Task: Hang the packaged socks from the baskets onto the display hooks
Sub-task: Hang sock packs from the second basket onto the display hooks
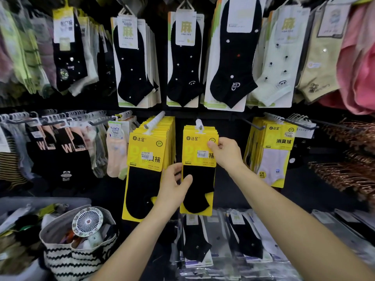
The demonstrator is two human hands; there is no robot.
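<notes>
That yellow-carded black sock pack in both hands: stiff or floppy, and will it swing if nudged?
Probably fairly stiff: the yellow-carded sock pack lies flat between the left hand and the right hand. Likely light, since fingertip pinches hold it. Hung on a single hook, it may swing if pushed.

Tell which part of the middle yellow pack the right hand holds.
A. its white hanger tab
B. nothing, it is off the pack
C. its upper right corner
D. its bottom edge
C: the right hand pinches the upper right corner of the yellow pack, while the left hand grips its left edge lower down.
</notes>
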